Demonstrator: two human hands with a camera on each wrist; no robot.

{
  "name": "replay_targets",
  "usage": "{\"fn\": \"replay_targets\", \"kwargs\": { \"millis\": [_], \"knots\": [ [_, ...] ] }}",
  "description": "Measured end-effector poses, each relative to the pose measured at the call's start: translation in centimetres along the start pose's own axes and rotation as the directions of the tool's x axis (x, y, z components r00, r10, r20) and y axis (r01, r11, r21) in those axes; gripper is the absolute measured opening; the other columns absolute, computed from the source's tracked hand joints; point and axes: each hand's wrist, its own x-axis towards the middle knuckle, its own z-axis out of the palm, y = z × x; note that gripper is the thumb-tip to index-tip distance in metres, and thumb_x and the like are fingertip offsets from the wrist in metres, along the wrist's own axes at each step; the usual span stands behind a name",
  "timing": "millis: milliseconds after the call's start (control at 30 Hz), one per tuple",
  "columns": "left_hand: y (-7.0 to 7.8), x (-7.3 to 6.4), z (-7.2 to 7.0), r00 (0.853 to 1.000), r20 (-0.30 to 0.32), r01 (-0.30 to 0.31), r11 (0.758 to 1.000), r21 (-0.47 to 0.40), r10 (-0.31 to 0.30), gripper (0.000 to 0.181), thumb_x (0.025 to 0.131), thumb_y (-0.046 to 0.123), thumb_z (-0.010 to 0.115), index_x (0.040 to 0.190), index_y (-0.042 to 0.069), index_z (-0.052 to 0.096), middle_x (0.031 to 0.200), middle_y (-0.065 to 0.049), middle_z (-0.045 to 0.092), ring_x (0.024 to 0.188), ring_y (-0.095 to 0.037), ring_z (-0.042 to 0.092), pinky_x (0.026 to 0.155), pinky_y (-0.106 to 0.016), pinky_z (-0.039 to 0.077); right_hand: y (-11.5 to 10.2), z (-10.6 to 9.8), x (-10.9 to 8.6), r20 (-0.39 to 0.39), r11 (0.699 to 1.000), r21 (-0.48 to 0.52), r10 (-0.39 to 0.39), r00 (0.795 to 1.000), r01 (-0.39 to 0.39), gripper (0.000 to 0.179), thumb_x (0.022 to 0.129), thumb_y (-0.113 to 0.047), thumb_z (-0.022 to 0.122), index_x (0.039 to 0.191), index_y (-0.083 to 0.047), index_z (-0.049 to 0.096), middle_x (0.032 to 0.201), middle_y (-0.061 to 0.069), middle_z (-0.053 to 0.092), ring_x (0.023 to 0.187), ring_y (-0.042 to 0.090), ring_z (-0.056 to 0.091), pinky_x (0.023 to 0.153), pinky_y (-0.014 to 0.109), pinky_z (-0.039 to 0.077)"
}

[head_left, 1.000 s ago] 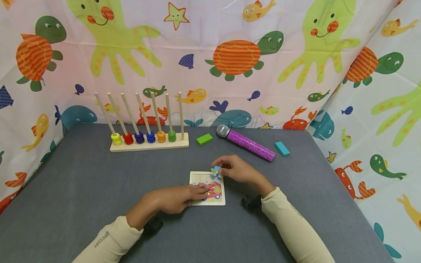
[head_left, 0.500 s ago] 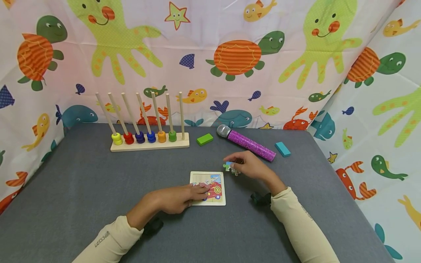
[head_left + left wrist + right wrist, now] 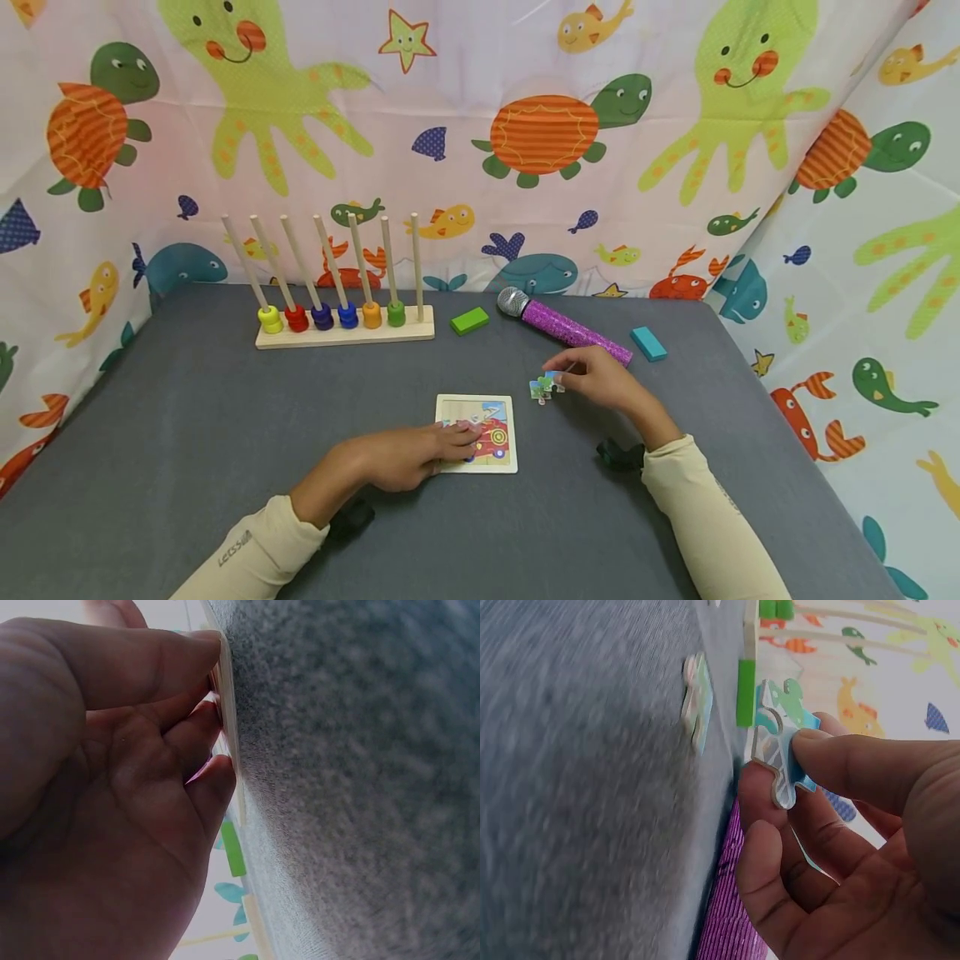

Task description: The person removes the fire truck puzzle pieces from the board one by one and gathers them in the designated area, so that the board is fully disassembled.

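My left hand (image 3: 408,456) rests on a small square jigsaw puzzle tray (image 3: 457,403) with a red vehicle picture, its fingers lying over the left part. In the left wrist view the thumb touches the tray's edge (image 3: 231,697). To the right of the tray, my right hand (image 3: 600,379) pinches a puzzle piece (image 3: 776,742) with blue, green and grey on it, between thumb and fingers. Another puzzle piece (image 3: 697,703) appears to lie on the table in the right wrist view. The tray's upper left shows bare wood; my fingers hide part of the picture.
A wooden peg rack (image 3: 345,336) with coloured rings stands at the back left. Behind my right hand lie a green block (image 3: 469,321), a glittery purple microphone (image 3: 570,327) and a blue block (image 3: 648,343). A patterned cloth (image 3: 457,100) hangs behind the grey table (image 3: 187,417).
My right hand has moved from the tray's upper right corner rightward over the table, carrying puzzle pieces off the tray. The left hand has stayed on the tray.
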Motion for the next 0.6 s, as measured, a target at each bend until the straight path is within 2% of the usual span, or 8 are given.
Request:
{"fn": "replay_targets", "kwargs": {
  "millis": [200,333,600],
  "knots": [
    [0.0,-0.2,0.2,1.000,-0.016,-0.023,1.000,0.002,0.023,0.049,0.099,-0.005,0.043,0.146,0.007,0.044,0.157,-0.007,0.029,0.145,-0.026,0.020,0.115,-0.044,0.018,1.2,-0.5,-0.4,0.007,1.000,0.003,0.023,1.000,-0.023,0.018,0.093,-0.001,0.062,0.108,0.000,0.072,0.099,0.007,0.070,0.082,0.020,0.058,0.073,0.034,0.051],
    [0.0,-0.1,0.1,1.000,-0.015,-0.014,1.000,0.003,0.014,0.050,0.098,-0.006,0.043,0.147,0.008,0.044,0.157,-0.006,0.029,0.145,-0.025,0.020,0.115,-0.043,0.018,1.9,-0.7,-0.5,0.026,0.999,-0.002,0.050,0.998,-0.050,0.018,0.093,0.000,0.062,0.107,0.000,0.073,0.098,0.009,0.070,0.083,0.020,0.057,0.073,0.033,0.050],
    [0.1,0.0,0.2,1.000,-0.005,0.006,1.000,-0.010,-0.006,0.049,0.099,-0.004,0.043,0.147,0.009,0.044,0.157,-0.004,0.028,0.145,-0.022,0.019,0.115,-0.041,0.017,2.4,-0.6,-0.7,0.029,0.994,-0.083,0.072,0.997,-0.069,0.017,0.091,0.001,0.063,0.104,-0.001,0.073,0.093,0.006,0.070,0.078,0.018,0.057,0.070,0.033,0.050]
  ]
}}
